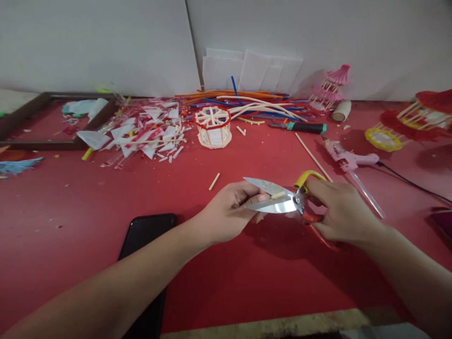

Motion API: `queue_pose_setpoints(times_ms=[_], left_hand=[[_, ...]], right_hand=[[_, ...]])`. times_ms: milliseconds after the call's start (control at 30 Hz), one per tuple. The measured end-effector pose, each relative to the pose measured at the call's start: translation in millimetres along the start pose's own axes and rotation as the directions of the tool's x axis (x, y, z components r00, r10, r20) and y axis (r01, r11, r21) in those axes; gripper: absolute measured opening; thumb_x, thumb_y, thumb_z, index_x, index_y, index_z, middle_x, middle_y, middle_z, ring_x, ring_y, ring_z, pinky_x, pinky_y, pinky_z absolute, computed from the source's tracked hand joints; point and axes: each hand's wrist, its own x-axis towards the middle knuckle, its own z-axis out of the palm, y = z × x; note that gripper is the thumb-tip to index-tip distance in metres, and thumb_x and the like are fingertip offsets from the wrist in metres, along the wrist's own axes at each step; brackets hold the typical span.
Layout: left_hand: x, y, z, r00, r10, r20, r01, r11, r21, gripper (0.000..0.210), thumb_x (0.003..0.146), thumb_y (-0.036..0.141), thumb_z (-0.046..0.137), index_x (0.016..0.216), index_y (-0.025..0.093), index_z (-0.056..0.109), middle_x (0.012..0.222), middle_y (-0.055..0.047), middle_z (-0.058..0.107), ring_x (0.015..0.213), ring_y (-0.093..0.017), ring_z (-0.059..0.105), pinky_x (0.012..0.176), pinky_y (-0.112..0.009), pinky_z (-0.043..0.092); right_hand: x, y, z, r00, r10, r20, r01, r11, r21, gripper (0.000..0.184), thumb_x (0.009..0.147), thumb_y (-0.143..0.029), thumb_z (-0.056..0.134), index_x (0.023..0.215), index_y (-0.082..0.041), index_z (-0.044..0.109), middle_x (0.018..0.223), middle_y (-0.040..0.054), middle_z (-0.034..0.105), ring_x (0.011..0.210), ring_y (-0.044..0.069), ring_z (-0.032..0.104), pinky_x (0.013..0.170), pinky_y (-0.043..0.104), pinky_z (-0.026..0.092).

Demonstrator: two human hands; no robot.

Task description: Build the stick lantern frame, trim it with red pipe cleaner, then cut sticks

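Observation:
My right hand (pixel 344 212) is closed around the yellow and red handles of a pair of scissors (pixel 277 205), whose blades stand apart and point left. Between the blades lies a short pale stick (pixel 277 195). My left hand (pixel 235 209) pinches the stick's near end, with fingertips close by the blades. Another short cut stick (pixel 213 181) rests on the red table just beyond my left hand. Farther back stands a small round frame of pale sticks (pixel 213 127) with a red band around its top.
Behind are paper scraps (pixel 148 132), coloured pipe cleaners (pixel 257 106) and a utility knife (pixel 303 127). A pink glue gun (pixel 348 157) and a long stick (pixel 313 157) lie right; a black phone (pixel 146 235) is under my left forearm. A brown frame (pixel 52 145) sits left.

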Motion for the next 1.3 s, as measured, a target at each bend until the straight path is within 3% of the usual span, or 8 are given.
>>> queue_pose_setpoints(times_ms=[100,200,333,400,667,800,1067,1300], left_hand=[[-2.9,-1.6,4.1,0.992,0.097,-0.086,-0.092,0.994,0.059,0.027,0.092,0.019,0.046,0.066,0.017,0.053,0.059,0.001,0.056,0.055,-0.008,0.051,0.054,-0.019,0.041],[-6.5,-5.3,7.2,0.945,0.268,-0.189,-0.224,0.948,0.225,0.017,0.094,0.018,0.046,0.081,0.017,0.057,0.069,0.000,0.062,0.060,-0.009,0.058,0.058,-0.019,0.048],[-9.3,-10.2,6.2,0.860,0.487,-0.155,-0.300,0.727,0.618,0.016,0.093,0.014,0.046,0.090,0.016,0.061,0.082,-0.005,0.069,0.070,-0.013,0.064,0.067,-0.024,0.053],[-10.2,-10.4,5.0,0.845,0.516,-0.139,-0.291,0.663,0.690,0.019,0.091,0.010,0.044,0.086,0.017,0.061,0.079,-0.004,0.068,0.075,-0.015,0.065,0.071,-0.026,0.054],[-12.0,-6.6,3.0,0.945,0.302,-0.127,-0.244,0.907,0.343,0.021,0.090,0.011,0.046,0.080,0.016,0.063,0.080,-0.004,0.069,0.072,-0.013,0.064,0.067,-0.024,0.050],[-7.0,-6.3,0.4,0.992,0.126,-0.026,-0.124,0.989,0.087,0.015,0.088,0.015,0.052,0.079,0.015,0.064,0.087,-0.005,0.068,0.079,-0.014,0.062,0.073,-0.025,0.047],[-1.8,-7.2,0.7,0.982,-0.112,0.155,0.152,0.948,-0.279,0.018,0.087,0.027,0.058,0.074,0.014,0.062,0.078,-0.003,0.058,0.065,-0.009,0.048,0.058,-0.021,0.037],[-1.5,-6.8,0.3,0.991,-0.030,0.133,0.059,0.975,-0.216,0.016,0.087,0.021,0.057,0.072,0.015,0.060,0.072,0.001,0.053,0.062,-0.008,0.045,0.058,-0.020,0.035]], right_hand=[[0.9,-2.9,-0.1,0.999,0.045,0.030,-0.046,0.998,0.035,0.022,0.082,-0.035,0.057,0.074,-0.023,0.041,0.064,-0.0022,0.050,0.051,0.013,0.044,0.052,0.026,0.031],[1.3,-9.6,-0.7,0.992,0.116,0.052,-0.120,0.990,0.070,0.027,0.081,-0.040,0.060,0.074,-0.024,0.039,0.061,-0.0034,0.048,0.049,0.012,0.042,0.050,0.026,0.031],[3.0,-19.3,-0.5,0.980,0.149,0.129,-0.169,0.973,0.156,0.027,0.083,-0.042,0.059,0.075,-0.024,0.040,0.061,-0.0031,0.049,0.049,0.013,0.043,0.048,0.026,0.032],[4.7,-22.2,0.0,0.983,0.136,0.124,-0.157,0.971,0.179,0.027,0.083,-0.041,0.059,0.076,-0.024,0.040,0.061,-0.0031,0.050,0.049,0.013,0.043,0.049,0.026,0.032],[5.7,-20.7,2.2,0.997,0.080,-0.015,-0.078,0.992,0.097,0.030,0.081,-0.043,0.060,0.077,-0.025,0.037,0.060,-0.0053,0.044,0.049,0.012,0.038,0.050,0.026,0.029],[4.6,-9.6,1.8,0.998,0.058,0.007,-0.059,0.994,0.091,0.030,0.080,-0.043,0.061,0.077,-0.024,0.037,0.065,-0.0028,0.049,0.054,0.013,0.043,0.053,0.027,0.031],[6.6,3.7,-2.4,0.994,-0.017,0.106,0.000,0.987,0.159,0.027,0.080,-0.042,0.061,0.077,-0.024,0.041,0.064,-0.0040,0.045,0.052,0.012,0.038,0.051,0.026,0.030],[5.8,2.2,-3.9,0.986,0.011,0.165,-0.041,0.982,0.183,0.027,0.079,-0.041,0.063,0.078,-0.023,0.043,0.067,-0.0030,0.048,0.055,0.012,0.040,0.051,0.026,0.030]])
